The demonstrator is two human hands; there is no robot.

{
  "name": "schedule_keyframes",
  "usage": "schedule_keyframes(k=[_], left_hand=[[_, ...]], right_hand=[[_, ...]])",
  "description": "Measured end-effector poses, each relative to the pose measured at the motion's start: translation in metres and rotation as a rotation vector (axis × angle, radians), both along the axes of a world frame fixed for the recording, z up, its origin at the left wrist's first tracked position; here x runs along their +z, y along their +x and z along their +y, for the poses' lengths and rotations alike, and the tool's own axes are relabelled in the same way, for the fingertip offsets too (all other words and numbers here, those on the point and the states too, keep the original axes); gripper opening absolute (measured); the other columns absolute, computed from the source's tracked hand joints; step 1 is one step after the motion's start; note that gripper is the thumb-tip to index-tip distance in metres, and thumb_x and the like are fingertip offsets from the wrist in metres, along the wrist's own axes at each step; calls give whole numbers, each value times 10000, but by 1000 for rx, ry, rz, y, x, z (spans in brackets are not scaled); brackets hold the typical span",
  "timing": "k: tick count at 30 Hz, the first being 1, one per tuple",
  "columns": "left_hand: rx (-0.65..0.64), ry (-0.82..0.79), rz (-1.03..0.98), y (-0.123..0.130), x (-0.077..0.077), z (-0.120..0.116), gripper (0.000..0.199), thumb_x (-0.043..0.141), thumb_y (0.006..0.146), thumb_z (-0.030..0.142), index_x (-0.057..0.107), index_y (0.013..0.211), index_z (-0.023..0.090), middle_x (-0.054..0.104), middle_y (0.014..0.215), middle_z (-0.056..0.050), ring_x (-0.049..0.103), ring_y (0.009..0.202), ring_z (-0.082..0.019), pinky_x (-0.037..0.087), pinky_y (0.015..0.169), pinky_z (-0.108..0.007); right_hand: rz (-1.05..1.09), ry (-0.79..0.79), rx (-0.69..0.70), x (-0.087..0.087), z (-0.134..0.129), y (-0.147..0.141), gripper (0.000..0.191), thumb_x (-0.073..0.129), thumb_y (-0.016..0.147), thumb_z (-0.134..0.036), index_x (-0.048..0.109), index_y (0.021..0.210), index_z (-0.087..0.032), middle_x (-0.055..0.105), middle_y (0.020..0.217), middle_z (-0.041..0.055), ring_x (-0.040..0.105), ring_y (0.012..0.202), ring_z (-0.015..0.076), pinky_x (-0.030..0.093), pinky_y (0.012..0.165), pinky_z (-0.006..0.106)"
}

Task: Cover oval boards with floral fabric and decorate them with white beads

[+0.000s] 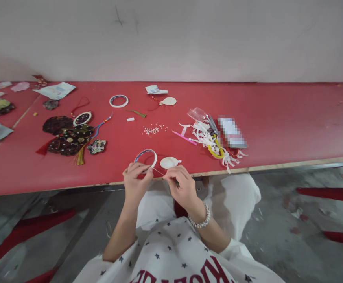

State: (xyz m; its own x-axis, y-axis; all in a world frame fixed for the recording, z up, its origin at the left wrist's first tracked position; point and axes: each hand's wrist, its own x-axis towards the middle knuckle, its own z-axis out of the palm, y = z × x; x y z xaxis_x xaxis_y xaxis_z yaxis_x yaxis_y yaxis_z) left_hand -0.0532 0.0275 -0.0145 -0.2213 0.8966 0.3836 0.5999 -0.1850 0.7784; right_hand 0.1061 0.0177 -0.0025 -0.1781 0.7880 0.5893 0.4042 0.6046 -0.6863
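My left hand (136, 177) is closed on the lower edge of a white tape roll (155, 158), which stands tilted at the table's front edge. From the roll a thin, pale strip of tape (159, 171) stretches tight across to my right hand (182, 184). The fingertips of that hand pinch the strip's other end; a beaded bracelet circles the wrist. Just beyond my right fingers lies a flat white oval piece (169, 162) with a small tab at its right side. Farther back, many tiny white bits (153, 129) are scattered on the red table (277, 118).
Right of centre are a pink pencil-like stick (185, 138), a heap of white strips (203, 135) and a blurred phone-like rectangle (232, 132). A second tape roll (118, 101) lies farther back. Dark patterned fabric pieces with tassels (68, 137) cover part of the left side.
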Motion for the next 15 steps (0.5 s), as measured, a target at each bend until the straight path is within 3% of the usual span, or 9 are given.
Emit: schedule_keyframes(k=[6,11,15], left_hand=[[20,7,1,-1,-6,4,157,573,777,284,686,714,196,652,708,-5,590,692,-138,461,685,-270],[255,44,97,-34,-9,16,239,477,821,267,683,818,146,652,786,-69,571,730,-178,439,727,-331],[167,-17,255,-47,-7,19,183,563,804,317,711,801,207,677,838,-50,571,840,-209,344,868,-399]], right_hand=[[-3,49,9,2,2,-2,171,474,854,-74,550,845,-227,644,811,41,574,804,180,487,734,356],[154,45,-148,18,-4,17,164,538,812,-59,547,806,-223,604,754,18,555,715,150,481,649,300],[55,-28,-176,15,6,33,154,607,783,-142,531,890,-222,583,879,47,568,869,188,482,784,358]])
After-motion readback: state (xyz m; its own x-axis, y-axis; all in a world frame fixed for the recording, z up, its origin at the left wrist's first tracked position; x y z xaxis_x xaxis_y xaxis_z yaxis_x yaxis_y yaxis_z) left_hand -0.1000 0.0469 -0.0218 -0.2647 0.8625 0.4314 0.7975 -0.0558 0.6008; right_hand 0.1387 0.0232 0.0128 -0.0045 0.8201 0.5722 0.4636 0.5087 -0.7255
